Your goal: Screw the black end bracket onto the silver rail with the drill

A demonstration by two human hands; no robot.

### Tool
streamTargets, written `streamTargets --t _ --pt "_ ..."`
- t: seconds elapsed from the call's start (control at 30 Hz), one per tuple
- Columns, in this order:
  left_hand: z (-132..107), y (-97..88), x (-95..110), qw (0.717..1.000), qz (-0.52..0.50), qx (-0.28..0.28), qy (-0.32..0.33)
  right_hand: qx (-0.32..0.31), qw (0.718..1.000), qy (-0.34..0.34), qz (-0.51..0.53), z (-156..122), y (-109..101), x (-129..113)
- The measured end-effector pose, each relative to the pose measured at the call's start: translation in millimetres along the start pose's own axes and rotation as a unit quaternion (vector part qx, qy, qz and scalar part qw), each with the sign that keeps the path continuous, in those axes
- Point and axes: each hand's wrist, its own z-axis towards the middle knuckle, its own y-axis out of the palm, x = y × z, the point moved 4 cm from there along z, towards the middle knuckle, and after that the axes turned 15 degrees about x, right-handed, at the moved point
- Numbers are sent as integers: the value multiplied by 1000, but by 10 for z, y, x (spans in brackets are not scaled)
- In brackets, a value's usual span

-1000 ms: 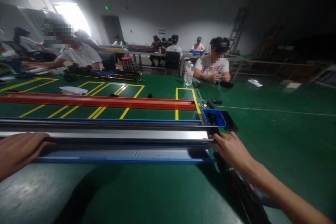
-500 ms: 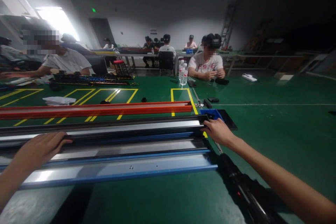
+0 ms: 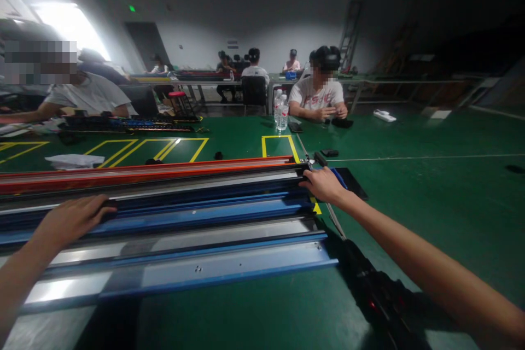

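Several long metal rails lie side by side across the green table [image 3: 430, 197]. My left hand [image 3: 71, 219] grips the top edge of a dark rail [image 3: 205, 188], fingers curled over it. At the same rail's right end, my right hand [image 3: 324, 183] is closed on it. That rail sits against a long orange rail [image 3: 143, 172] behind it. Nearer me lie blue and silver rails [image 3: 197, 262], flat on the table.
A blue tray and a black pad [image 3: 353, 183] lie just past my right hand. A black tool [image 3: 381, 301] lies by my right forearm. Water bottles [image 3: 280, 110] stand further back. People sit working at the far side and at back tables; one wears a white shirt [image 3: 315, 99].
Both hands have pushed the dark rail away from me, from near the front rails up against the orange rail. The blue and silver rails behind it are now uncovered.
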Motion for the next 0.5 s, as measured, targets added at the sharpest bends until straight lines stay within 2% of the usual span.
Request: streamTargets --t 0.2,0.33,0.5 --pt "122 248 -189 1000 3 -11 20 -13 1000 0 0 208 101 -24" --pt "249 437 -309 999 19 -35 4 -29 1000 0 -1 321 245 -37" --pt "400 592 -322 998 -9 -56 -31 -72 997 7 -11 388 479 -55"
